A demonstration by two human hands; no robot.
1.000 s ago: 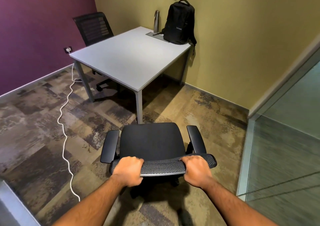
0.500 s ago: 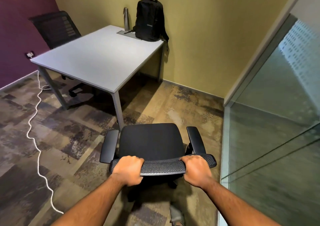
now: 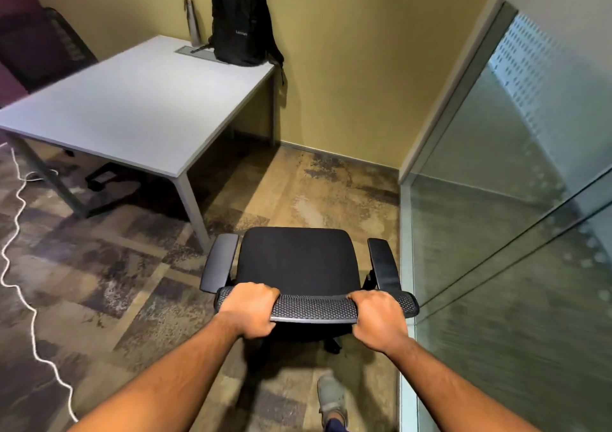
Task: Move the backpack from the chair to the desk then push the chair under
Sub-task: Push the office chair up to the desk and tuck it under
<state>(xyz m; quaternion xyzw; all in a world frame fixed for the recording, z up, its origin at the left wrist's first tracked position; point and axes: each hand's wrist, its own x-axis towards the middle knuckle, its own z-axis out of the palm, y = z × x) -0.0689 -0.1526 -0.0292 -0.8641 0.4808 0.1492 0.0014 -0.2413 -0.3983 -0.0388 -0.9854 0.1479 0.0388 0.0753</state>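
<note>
Both hands, left [image 3: 249, 310] & right [image 3: 378, 319], wrapped tight on mesh top edge of black office chair [image 3: 298, 259]. Probably rolls easy, bit swivelly, so keep wide two-hand grip. Black fabric backpack [image 3: 241, 24] upright on grey tabletop [image 3: 132, 107] by wall. Chair on carpet, apart from tabletop.

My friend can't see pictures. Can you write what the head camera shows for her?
Two hands, left hand and right hand, grip the top of a black office chair standing on the carpet, apart from a white desk. A black backpack stands upright on the desk's far corner against the wall, beside a metal bottle. A glass wall is on the right.
</note>
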